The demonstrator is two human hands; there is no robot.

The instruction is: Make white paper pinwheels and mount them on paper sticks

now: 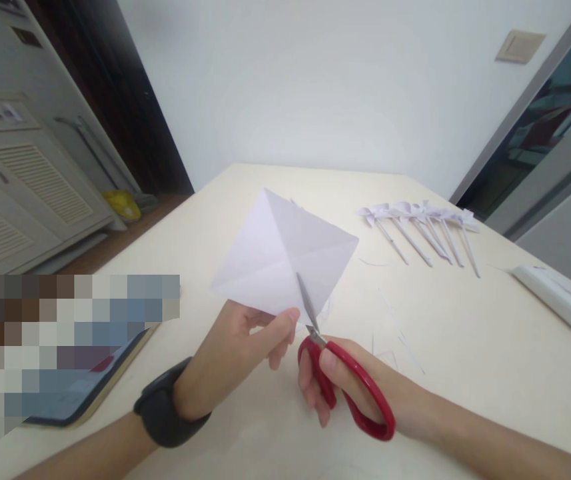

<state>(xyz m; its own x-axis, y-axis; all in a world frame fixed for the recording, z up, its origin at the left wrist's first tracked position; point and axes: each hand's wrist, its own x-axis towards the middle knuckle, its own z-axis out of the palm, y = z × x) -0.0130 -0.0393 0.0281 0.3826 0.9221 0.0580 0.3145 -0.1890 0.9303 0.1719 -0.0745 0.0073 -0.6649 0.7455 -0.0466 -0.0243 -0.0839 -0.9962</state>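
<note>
My left hand pinches the near edge of a white square sheet of paper, thumb on top and fingers beneath. Diagonal creases cross the sheet, which is held up above the table. My right hand grips red-handled scissors, with thumb and fingers in the loops. One blade lies over the paper near its closest corner, pointing toward the middle. The other blade is mostly hidden behind the sheet. Whether a cut runs along the crease I cannot make out.
Several white paper pinwheels on rolled paper sticks lie at the right back of the table. A white roll or box rests at the right edge. Thin paper scraps are scattered nearby. A tablet, partly blurred out, is at left.
</note>
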